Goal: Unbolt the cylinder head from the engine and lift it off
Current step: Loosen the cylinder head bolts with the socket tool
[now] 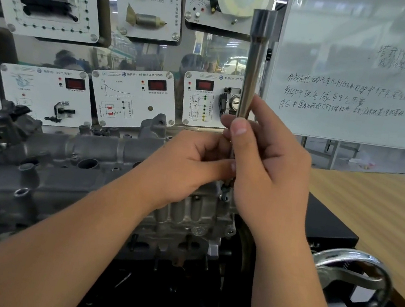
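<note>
Holding: both hands raised over the engine, gripping one long socket tool (254,63) between them.
Tool: a slim metal shaft, upright, with a wider socket end at the top; its lower end is hidden behind the hands.
Right hand (268,169): fingers wrapped round the lower part of the shaft, thumb (238,127) laid along the front, nail toward the camera.
Left hand (188,167): fingers curled in from the left, pinching the shaft just below the right thumb; the two hands touch.
Cylinder head (106,148): grey cast metal, seated on top of the engine block (186,217), below and behind the hands; round open bores show along its near face.
Engine position: centre-left, mounted on a dark stand (330,226); whether any bolts are out I cannot tell.
Handwheel (350,285): chromed, spoked, at the right of the stand, well below the right wrist.
Tabletop (378,207): pale wood grain, to the right, behind the stand.
Display boards (135,100): white training panels with red readouts and mounted parts, standing behind the engine.
Whiteboard (368,73): upper right, with handwritten lines across it.
</note>
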The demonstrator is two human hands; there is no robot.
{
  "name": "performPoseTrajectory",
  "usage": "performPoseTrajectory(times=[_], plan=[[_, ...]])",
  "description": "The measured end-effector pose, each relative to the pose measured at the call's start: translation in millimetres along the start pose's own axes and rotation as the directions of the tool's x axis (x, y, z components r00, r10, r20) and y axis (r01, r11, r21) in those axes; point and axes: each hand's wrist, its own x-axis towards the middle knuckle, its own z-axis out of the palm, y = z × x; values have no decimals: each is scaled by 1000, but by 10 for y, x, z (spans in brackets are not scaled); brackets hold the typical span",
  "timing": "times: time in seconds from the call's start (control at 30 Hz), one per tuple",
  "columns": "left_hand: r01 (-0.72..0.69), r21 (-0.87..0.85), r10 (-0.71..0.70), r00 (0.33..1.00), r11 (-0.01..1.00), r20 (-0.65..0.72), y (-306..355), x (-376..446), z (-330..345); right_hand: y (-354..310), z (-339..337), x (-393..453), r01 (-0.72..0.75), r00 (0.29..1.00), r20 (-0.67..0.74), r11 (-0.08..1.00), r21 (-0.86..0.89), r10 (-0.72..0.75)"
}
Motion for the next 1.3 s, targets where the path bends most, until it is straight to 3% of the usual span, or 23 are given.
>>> performPoseTrajectory(times=[0.33, 0.47, 0.6, 0.73, 0.87, 0.93, 1.03, 1.1, 1.3], plan=[[-79, 0, 78, 976, 997, -202, -70, 23, -60, -3, -66, 18, -57, 998, -35, 997, -61, 55], [-42, 46, 52, 969, 998, -242, -88, 44, -60, 79, -204, 70, -169, 966, 141, 944, -283, 215], [14, 14, -9, 950, 1000, -313, -88, 77, -70, 130, -315, 69, -162, 846, 375, 853, -496, 378], [29, -69, -49, 945, 997, -322, -90, 82, -80, 111, -327, 59, -138, 834, 405, 851, -507, 376], [77, -34, -84, 941, 996, -329, -104, 89, -83, 109, -330, 51, -96, 836, 427, 858, -505, 345], [98, -22, -100, 943, 995, -319, -113, 91, -79, 97, -312, 45, -106, 884, 369, 893, -438, 286], [124, -7, -120, 942, 992, -314, -119, 101, -76, 55, -318, 51, -68, 993, 74, 957, -283, 93], [140, 5, -131, 940, 990, -315, -119, 110, -80, 15, -337, 53, -32, 997, -75, 984, -174, 19], [186, 5, -176, 938, 983, -299, -130, 130, -73, 50, -243, -1, -46, 993, -114, 989, -144, 29]])
